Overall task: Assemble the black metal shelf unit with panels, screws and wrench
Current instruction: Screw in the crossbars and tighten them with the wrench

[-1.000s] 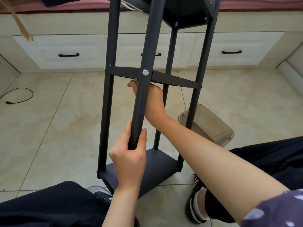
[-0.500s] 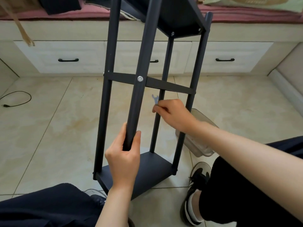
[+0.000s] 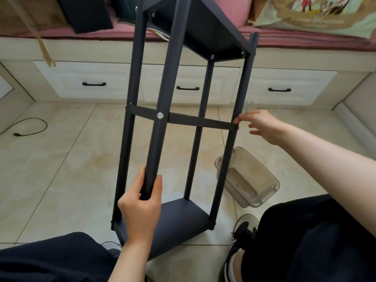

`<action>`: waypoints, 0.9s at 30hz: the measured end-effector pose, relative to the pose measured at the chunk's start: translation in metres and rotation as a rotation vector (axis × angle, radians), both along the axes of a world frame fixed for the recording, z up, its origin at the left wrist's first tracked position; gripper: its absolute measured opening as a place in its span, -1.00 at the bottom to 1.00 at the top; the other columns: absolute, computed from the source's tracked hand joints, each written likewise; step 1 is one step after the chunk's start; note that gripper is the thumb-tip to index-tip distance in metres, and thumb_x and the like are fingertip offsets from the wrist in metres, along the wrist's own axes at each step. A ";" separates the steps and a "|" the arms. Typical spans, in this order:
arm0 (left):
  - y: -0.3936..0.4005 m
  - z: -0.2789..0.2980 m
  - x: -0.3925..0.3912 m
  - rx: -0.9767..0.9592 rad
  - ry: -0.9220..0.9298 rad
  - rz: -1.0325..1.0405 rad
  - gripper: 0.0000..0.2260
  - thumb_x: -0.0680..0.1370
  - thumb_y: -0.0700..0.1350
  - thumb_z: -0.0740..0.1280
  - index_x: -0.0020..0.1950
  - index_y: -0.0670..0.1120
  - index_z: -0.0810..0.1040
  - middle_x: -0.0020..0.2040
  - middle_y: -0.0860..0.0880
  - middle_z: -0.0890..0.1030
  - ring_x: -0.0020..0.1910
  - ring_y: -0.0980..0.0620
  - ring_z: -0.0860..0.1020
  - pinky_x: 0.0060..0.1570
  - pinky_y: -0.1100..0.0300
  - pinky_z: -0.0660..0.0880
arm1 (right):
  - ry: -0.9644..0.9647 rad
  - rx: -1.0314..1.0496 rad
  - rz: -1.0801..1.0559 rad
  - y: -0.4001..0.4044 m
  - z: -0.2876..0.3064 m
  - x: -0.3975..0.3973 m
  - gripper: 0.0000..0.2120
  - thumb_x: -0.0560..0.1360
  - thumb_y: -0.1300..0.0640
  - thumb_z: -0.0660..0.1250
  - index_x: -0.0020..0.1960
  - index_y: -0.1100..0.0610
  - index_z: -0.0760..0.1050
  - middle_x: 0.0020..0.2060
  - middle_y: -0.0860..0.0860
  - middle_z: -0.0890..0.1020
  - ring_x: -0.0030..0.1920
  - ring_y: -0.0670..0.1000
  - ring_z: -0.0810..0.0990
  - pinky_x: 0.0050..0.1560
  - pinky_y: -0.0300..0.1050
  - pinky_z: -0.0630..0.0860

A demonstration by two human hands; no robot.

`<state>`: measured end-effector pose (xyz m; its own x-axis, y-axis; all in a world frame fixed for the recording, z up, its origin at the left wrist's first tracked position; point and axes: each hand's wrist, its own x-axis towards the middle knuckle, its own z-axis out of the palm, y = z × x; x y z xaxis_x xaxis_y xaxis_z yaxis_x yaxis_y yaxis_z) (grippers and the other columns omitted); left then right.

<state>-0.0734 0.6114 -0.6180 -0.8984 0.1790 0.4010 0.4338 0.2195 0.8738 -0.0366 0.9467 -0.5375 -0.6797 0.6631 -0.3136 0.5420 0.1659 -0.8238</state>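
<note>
- The black metal shelf unit (image 3: 162,94) is stood on the tiled floor (image 3: 71,159): four round posts, a bottom panel, an upper panel and thin cross bars.
- The near post is grasped by the left hand (image 3: 140,208).
- A small silver wrench (image 3: 247,106) is pinched by the right hand (image 3: 262,125) at the right post, where the cross bar ends.
- A clear plastic container (image 3: 254,184) is seen just beside the unit.

Glossy beige floor tiles (image 3: 67,159) with thin grout lines fill the foreground, catching soft daylight. Along the far side runs a cream storage bench (image 3: 284,55) with three drawers, each with a black bar handle (image 3: 94,84). A pink cushion (image 3: 114,33) lies on top, with a printed pillow (image 3: 317,15) at the right. A black power cord (image 3: 30,127) curls on the floor at the left.
</note>
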 end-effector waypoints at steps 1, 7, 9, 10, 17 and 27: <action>-0.001 -0.002 -0.001 0.002 0.001 0.007 -0.69 0.53 -0.19 0.45 0.28 -0.16 0.63 -0.25 0.19 0.62 -0.32 0.10 0.57 -0.37 0.42 0.44 | 0.016 -0.041 -0.008 0.002 0.000 -0.001 -0.82 0.58 0.05 0.32 -0.04 0.10 0.67 0.39 -0.01 0.44 0.33 0.11 0.39 0.24 -0.01 0.40; -0.002 -0.008 -0.007 0.026 0.042 0.034 -0.72 0.57 -0.04 0.43 0.25 -0.09 0.64 -0.19 0.23 0.61 -0.32 0.25 0.54 -0.29 0.50 0.40 | 0.161 -0.283 -0.033 0.007 0.006 -0.016 -0.87 0.56 0.12 0.34 -0.02 0.12 0.65 0.28 0.06 0.53 0.30 0.16 0.48 0.34 0.08 0.44; -0.006 -0.010 -0.011 0.028 0.047 0.047 -0.72 0.56 -0.02 0.41 0.25 -0.05 0.64 -0.24 0.27 0.57 -0.33 0.27 0.52 -0.30 0.52 0.38 | 0.155 -0.305 -0.033 0.005 0.008 -0.020 -0.88 0.55 0.13 0.34 -0.07 0.12 0.64 0.20 0.07 0.56 0.26 0.16 0.52 0.27 0.08 0.48; -0.008 -0.011 -0.013 0.030 0.052 0.051 -0.72 0.57 0.01 0.40 0.24 -0.04 0.63 -0.26 0.31 0.55 -0.33 0.28 0.51 -0.30 0.52 0.37 | 0.148 -0.292 -0.029 0.003 0.008 -0.022 -0.86 0.56 0.11 0.33 -0.10 0.11 0.63 0.12 0.07 0.56 0.22 0.13 0.54 0.21 0.03 0.50; -0.004 -0.029 -0.036 0.005 -0.051 0.127 -0.80 0.57 0.01 0.43 0.13 -0.07 0.64 -0.33 0.13 0.52 -0.35 0.10 0.45 -0.36 0.38 0.33 | 0.332 -0.312 -0.052 -0.005 0.016 -0.021 -0.76 0.59 0.07 0.29 -0.17 0.09 0.65 -0.33 -0.03 0.32 -0.26 -0.05 0.33 -0.12 -0.21 0.30; -0.006 -0.041 -0.065 -0.076 -0.308 0.241 -0.89 0.67 0.00 0.27 0.06 -0.02 0.49 -0.27 0.05 0.49 -0.34 0.22 0.47 -0.32 0.18 0.35 | 0.450 -0.394 0.105 -0.047 0.063 -0.015 -0.71 0.58 0.09 0.27 -0.26 0.06 0.67 -0.31 -0.02 0.37 -0.26 -0.05 0.35 -0.09 -0.15 0.23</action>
<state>-0.1384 0.6055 -0.6589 -0.9945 -0.0332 0.0997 0.0818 0.3518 0.9325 -0.0512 0.8994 -0.4742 -0.8580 0.4778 -0.1885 0.1232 -0.1649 -0.9786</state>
